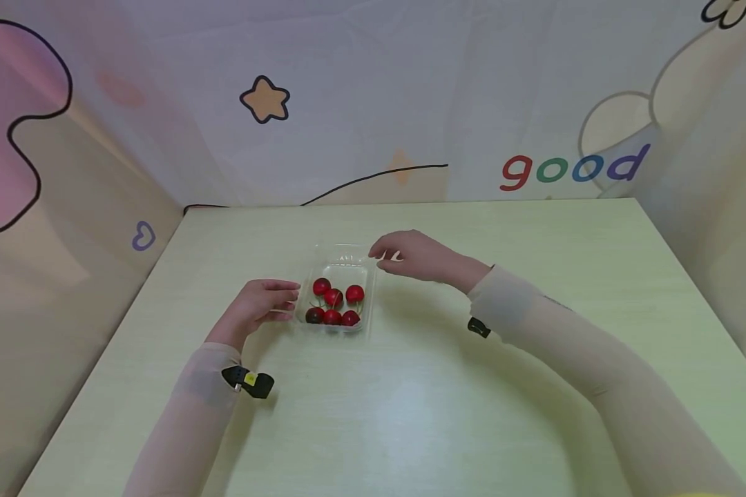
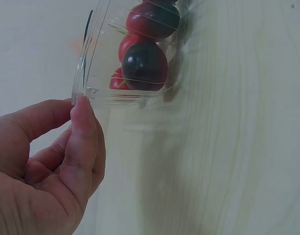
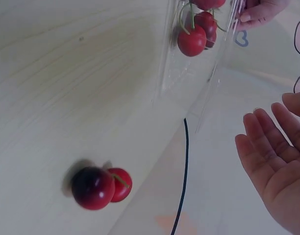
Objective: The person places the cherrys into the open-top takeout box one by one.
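A clear plastic box stands on the table with several red cherries inside, one of them darker. At the box's left side, my left hand pinches the rim between thumb and fingertips, as the left wrist view shows close up. My right hand is raised near the box's far right corner, its fingers loosely bent and holding nothing. Two more cherries lie together on the table in the right wrist view; the head view does not show them.
The light wooden table meets a printed cloth backdrop at its far edge. Cloth also hangs along the left and right sides. A small black camera is strapped to my left wrist.
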Demonstrator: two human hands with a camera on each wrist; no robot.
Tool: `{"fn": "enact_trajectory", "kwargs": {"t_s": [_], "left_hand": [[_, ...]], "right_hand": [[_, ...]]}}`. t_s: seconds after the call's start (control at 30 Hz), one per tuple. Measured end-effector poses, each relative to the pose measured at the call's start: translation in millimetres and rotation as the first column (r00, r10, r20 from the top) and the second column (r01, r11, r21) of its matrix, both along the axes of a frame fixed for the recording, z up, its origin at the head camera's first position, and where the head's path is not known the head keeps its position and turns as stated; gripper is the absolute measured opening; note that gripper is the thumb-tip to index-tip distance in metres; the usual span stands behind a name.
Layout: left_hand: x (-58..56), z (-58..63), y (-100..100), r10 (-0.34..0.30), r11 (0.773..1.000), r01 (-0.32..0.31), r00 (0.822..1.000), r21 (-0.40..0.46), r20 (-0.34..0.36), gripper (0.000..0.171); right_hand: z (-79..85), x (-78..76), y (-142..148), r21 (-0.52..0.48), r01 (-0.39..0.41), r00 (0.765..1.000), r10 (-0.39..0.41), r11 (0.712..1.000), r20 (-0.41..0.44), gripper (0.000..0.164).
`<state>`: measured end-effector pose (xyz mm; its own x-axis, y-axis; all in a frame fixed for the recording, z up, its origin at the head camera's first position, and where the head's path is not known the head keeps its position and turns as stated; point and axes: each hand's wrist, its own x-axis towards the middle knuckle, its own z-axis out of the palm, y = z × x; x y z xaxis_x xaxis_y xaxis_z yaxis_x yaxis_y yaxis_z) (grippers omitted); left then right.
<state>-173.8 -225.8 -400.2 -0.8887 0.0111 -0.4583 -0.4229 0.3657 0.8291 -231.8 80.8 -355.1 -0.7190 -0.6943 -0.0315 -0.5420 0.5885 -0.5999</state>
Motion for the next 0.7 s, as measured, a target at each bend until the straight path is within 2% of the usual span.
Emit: {"fn": "enact_trajectory", "kwargs": {"t_s": [0.2,0.43,0.7], "left_hand": [[0.6,0.1,-1.0,0.002,1.0,-0.002,1.0,-0.001,0.001,0.042],[-0.9,-1.5,-2.5,-0.009,1.0,0.01,1.0,-0.014,0.005,0.042],[-1.9,-2.9,-1.6,-0.007,1.0,0.007,1.0,-0.02,0.016,0.042]], "right_hand": [[3.0,0.9,25.5,-0.042,0.113,0.993,-0.111,0.993,0.035,0.034],[-3.1,-2.0,53.5,-0.046,0.253,0.964,-0.248,0.966,0.095,0.035],[-20.5,-4.0,70.5,0.04,0.33,0.94,-0.332,0.943,0.07,0.041]]}}
